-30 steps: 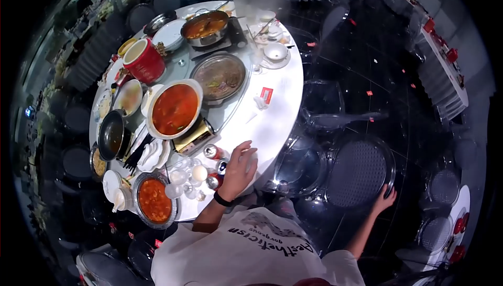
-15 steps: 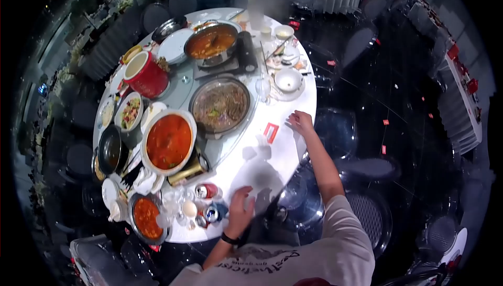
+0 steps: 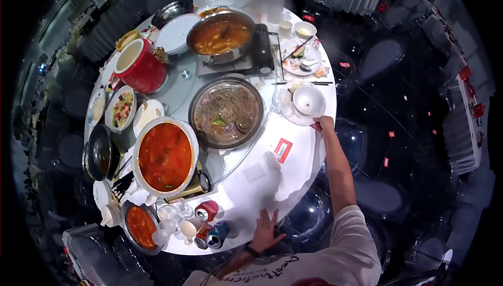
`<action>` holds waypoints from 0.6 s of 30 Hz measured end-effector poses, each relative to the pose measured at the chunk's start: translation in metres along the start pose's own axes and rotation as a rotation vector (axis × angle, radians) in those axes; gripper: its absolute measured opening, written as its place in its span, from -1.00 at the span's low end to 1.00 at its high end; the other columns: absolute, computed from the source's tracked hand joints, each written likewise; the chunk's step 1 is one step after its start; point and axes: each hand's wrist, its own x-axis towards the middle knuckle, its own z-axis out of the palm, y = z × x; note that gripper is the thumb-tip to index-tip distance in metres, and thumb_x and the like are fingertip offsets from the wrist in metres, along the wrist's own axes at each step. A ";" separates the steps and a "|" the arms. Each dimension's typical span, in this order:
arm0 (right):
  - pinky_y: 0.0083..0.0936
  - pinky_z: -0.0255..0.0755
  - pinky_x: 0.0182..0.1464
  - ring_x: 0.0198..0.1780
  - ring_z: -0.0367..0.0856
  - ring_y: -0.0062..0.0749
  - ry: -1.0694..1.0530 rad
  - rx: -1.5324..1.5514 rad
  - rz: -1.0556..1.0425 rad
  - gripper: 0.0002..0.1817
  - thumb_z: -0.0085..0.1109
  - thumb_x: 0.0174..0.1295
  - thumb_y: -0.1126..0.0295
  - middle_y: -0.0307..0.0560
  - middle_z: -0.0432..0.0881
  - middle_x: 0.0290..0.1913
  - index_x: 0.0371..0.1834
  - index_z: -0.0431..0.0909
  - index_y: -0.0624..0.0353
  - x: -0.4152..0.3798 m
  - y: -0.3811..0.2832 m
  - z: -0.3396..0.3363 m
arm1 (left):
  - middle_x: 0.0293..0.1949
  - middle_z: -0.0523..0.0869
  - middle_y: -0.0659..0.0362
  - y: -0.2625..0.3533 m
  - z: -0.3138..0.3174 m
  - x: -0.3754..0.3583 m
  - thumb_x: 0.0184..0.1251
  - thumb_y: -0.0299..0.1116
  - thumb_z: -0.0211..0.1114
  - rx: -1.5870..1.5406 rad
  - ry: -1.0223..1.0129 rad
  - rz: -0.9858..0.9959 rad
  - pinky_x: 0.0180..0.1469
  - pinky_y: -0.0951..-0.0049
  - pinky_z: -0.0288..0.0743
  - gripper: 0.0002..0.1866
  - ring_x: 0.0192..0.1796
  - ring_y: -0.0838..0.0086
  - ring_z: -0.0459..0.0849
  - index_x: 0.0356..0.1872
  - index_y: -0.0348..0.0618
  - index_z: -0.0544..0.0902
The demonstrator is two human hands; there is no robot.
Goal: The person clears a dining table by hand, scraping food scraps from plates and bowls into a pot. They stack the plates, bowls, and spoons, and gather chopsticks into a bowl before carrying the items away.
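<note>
My right hand (image 3: 325,123) is at the table's right edge, its fingers closed on the near rim of a white plate (image 3: 299,120). A white bowl (image 3: 309,100) sits on that plate, with a clear glass (image 3: 281,96) beside it. My left hand (image 3: 265,232) is over the table's near edge, fingers spread and holding nothing. A blue can (image 3: 217,234) and a red can (image 3: 207,210) stand to its left. A red and white packet (image 3: 283,150) lies on the white cloth between my hands.
The round table (image 3: 251,197) bears a pot of red soup (image 3: 165,157), a platter of noodle-like food (image 3: 225,113), a hot pot (image 3: 220,34) on a burner and a red bucket (image 3: 141,71). Chopsticks (image 3: 304,83) lie beyond the bowl. Transparent chairs (image 3: 346,142) stand on the dark floor.
My right hand has moved forward from the bare cloth to the plate's rim and closed on it. My left hand has shifted right, and its fingers have spread. The view has moved slightly.
</note>
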 end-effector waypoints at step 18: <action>-0.67 0.55 -0.44 -0.42 0.58 -0.59 -0.285 0.223 0.068 -0.70 0.15 0.07 0.65 -0.25 0.62 -0.35 -0.09 0.57 0.23 -0.286 0.142 -0.085 | -0.18 0.59 -0.07 0.030 -0.076 0.044 0.27 -0.18 0.26 -0.508 0.562 -0.293 -0.23 0.23 0.51 -0.56 -0.25 0.16 0.62 0.01 -0.31 0.44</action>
